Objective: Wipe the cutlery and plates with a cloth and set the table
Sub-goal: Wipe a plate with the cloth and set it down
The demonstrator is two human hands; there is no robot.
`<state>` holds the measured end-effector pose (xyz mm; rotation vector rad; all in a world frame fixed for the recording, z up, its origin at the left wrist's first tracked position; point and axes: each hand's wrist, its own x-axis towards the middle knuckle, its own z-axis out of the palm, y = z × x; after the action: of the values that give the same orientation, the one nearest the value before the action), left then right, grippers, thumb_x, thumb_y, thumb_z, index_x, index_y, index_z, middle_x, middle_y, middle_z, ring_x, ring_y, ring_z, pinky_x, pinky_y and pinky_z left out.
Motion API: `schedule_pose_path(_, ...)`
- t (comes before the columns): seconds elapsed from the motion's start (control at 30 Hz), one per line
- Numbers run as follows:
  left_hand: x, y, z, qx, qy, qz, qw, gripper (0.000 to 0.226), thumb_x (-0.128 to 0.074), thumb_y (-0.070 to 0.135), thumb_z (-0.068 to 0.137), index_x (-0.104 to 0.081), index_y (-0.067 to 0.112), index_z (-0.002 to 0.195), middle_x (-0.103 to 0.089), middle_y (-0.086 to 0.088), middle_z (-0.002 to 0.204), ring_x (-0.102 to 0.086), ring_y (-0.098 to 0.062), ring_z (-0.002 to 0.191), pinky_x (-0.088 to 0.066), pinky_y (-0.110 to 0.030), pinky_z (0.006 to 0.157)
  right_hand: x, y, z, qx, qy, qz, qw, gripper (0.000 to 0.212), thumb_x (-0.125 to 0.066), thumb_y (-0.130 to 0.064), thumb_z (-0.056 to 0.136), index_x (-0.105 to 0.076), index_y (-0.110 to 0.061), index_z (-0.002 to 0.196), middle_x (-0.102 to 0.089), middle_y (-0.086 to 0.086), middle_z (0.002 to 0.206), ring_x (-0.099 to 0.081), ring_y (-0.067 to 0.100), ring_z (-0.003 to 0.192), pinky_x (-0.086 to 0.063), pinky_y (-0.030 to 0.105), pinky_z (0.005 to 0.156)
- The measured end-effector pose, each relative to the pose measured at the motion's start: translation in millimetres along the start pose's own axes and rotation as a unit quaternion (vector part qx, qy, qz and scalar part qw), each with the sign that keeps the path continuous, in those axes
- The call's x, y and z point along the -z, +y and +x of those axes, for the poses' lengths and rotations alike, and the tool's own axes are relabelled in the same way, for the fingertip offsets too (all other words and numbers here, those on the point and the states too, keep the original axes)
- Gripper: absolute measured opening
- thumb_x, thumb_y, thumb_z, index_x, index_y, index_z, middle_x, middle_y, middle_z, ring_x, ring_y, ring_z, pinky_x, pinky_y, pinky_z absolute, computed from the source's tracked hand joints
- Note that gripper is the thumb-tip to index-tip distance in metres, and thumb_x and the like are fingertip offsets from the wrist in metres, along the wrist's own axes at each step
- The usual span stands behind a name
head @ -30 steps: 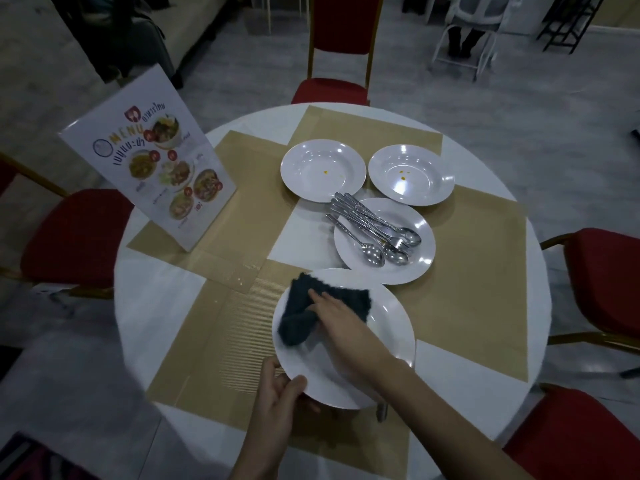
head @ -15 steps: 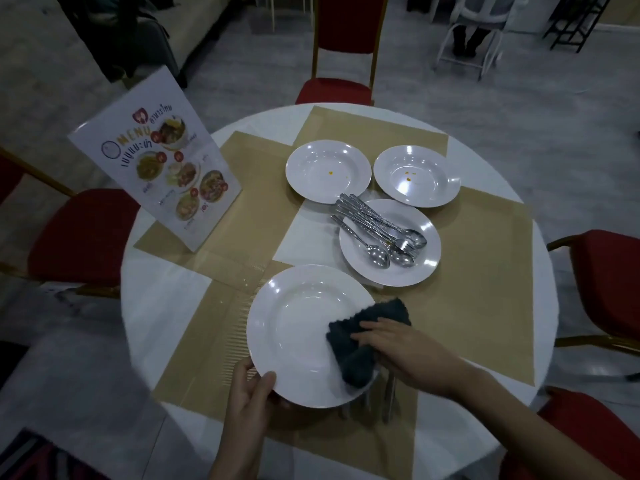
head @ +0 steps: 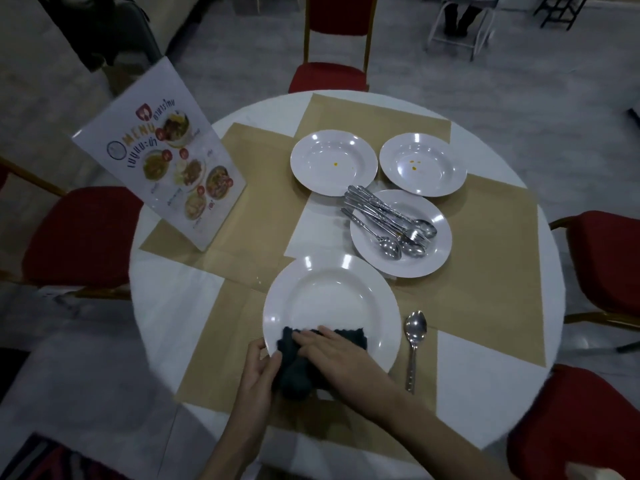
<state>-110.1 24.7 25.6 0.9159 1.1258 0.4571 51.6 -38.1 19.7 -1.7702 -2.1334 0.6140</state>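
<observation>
Four white plates lay on the round table [head: 166, 306]; the one you were wiping [head: 332, 296] sat nearest you on a tan placemat [head: 221, 341]. Your right hand [head: 341, 355] lay flat, fingers extended, pressing the dark cloth [head: 294, 372] onto the plate's near rim. Your left hand [head: 259, 368], just left of the cloth, pinched the rim between thumb and fingers and touched the bunched cloth.

With pressure concentrated on that near edge, the far rim could have tipped up, or the plate could have slid on the mat had the left-hand pinch loosened. A cleaned spoon [head: 414, 344] lay just right of the pressing hand, beside the plate; a wide stroke could have knocked it askew.

Beyond the grip, a third plate [head: 429, 268] carried the remaining cutlery [head: 388, 223], its handles overhanging the rim, so a nudge from the wiped plate could have spilled them. Farther out, two plates, the left [head: 332, 162] and the right [head: 422, 164], showed orange specks and, in my judgement, awaited wiping. A standing menu card [head: 162, 174] occupied the far left.

Red-cushioned chairs [head: 83, 233] ringed the table on a pale grey floor [head: 502, 91]; the lighting was dim.
</observation>
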Motion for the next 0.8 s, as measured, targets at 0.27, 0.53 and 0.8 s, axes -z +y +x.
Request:
schedule_pose_path(0.27,13,7,4,0.053,-0.053,0.022,0.997,0.027,-0.064,0.038,0.088,-0.057,0.036,0.114,-0.07,0.002,0.113,-0.064,-0.025,0.109,-0.05,-0.053,0.097,14,7,47,-0.107,0.146,-0.157,0.971,0.029,-0.074,-0.009,0.071,-0.06,-0.011,0.097,-0.059,0.006,0.091,-0.054,0.023,0.074,-0.049,0.034,0.064)
schedule_pose_path(0.53,23,27,12,0.025,-0.047,0.003,0.999,0.018,-0.053,0.026,0.096,-0.056,0.029,0.113,-0.07,0.004,0.108,-0.065,-0.021,0.105,-0.055,-0.042,0.09,37,38,58,-0.247,0.181,-0.242,0.921,0.034,-0.072,-0.001,0.07,-0.06,-0.011,0.101,-0.058,0.009,0.093,-0.054,0.027,0.075,-0.043,0.035,0.064)
schedule_pose_path(0.8,38,32,26,0.011,-0.036,0.054,0.998,0.02,-0.053,0.031,0.096,-0.052,0.038,0.114,-0.063,0.002,0.119,-0.061,-0.022,0.11,-0.051,-0.051,0.097,12,10,10,-0.21,0.093,-0.111,0.967,0.04,-0.079,-0.012,0.066,-0.058,-0.023,0.099,-0.066,-0.004,0.092,-0.06,0.016,0.078,-0.048,0.026,0.064)
